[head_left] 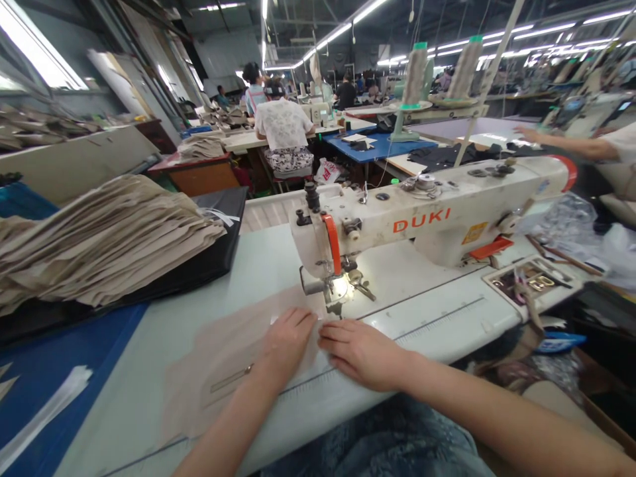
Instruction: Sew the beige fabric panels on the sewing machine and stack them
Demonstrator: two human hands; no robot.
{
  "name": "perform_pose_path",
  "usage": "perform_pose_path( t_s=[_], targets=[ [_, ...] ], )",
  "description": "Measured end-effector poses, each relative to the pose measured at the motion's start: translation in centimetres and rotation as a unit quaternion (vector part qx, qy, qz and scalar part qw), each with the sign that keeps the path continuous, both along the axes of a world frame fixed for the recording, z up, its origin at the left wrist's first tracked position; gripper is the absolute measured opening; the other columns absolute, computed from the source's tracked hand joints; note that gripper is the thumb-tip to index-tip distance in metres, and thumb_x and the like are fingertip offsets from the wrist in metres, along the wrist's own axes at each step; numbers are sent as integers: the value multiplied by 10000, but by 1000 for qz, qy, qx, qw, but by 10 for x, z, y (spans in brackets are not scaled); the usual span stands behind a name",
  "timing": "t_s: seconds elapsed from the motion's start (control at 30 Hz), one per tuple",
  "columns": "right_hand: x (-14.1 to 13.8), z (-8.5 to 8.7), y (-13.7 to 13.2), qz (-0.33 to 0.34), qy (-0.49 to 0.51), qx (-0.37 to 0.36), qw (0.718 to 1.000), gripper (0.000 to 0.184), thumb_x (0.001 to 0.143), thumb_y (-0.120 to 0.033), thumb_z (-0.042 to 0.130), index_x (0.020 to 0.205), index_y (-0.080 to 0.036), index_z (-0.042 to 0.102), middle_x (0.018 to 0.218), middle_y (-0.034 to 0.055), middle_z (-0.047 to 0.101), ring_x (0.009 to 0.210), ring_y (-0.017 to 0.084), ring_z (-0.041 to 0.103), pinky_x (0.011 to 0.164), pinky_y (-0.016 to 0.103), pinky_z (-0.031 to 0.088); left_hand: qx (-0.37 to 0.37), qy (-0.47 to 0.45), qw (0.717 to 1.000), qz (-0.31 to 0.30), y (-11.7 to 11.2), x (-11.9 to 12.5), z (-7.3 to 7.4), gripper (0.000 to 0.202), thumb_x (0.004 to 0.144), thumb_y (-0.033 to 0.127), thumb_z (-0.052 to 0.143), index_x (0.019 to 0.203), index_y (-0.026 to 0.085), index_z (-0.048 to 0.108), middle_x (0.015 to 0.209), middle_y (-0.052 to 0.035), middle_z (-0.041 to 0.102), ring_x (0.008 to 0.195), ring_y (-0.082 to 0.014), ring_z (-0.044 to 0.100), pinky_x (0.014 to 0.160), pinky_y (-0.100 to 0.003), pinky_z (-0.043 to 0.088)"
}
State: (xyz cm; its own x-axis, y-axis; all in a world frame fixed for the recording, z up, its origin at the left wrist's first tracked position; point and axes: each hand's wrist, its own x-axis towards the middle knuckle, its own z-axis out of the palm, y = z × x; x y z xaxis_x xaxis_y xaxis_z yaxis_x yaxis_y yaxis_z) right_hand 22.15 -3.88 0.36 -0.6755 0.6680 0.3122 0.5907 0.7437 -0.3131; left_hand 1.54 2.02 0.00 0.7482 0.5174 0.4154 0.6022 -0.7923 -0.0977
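A beige fabric piece (223, 364) lies flat on the pale sewing table (437, 318), its far end under the presser foot (334, 299) of a white DUKI sewing machine (427, 218). My left hand (288, 341) rests flat on the fabric, fingers stretched toward the needle. My right hand (360, 351) lies flat beside it on the fabric's right edge, fingers pointing left, close to the foot. Neither hand grips anything.
A tall stack of beige cut pieces (99, 242) sits at the left on dark cloth. A tray of small tools (531, 281) is right of the machine. Thread cones (415, 73) stand behind. Another person (283, 132) sits ahead; someone's arm (571, 142) reaches in at right.
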Motion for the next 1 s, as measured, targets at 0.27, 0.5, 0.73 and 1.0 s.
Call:
perform_pose_path(
  t_s=[0.27,0.5,0.73,1.0],
  targets=[
    [-1,4,0,-4,-4,-14,1000,295,952,-225,541,1211,-99,608,1265,144,619,1202,231,543,1042,369,432,36,-39,997,-53,5,9,-2,310,895,15,399,917,157,673,923,-84,693,887,-207,633,828,-331,536],
    [-1,5,0,-7,-10,-15,1000,300,959,-240,533,1215,-95,595,1260,141,613,1212,228,529,1047,365,423,57,-58,994,-69,5,10,-2,305,901,19,387,921,141,666,906,-89,692,850,-205,625,807,-326,532],
    [0,4,0,-9,-10,-15,1000,287,960,-237,528,1212,-115,592,1265,129,614,1212,214,527,1053,350,413,78,-63,993,-66,6,12,-2,305,892,5,396,918,139,669,895,-85,698,856,-207,626,810,-331,528],
    [-1,5,-1,-8,-7,-8,1000,285,944,-219,534,1194,-104,607,1248,146,623,1201,236,536,1017,377,443,56,-65,994,-61,7,12,-4,299,879,4,398,903,136,665,901,-89,693,861,-212,623,801,-335,540]
  ],
)
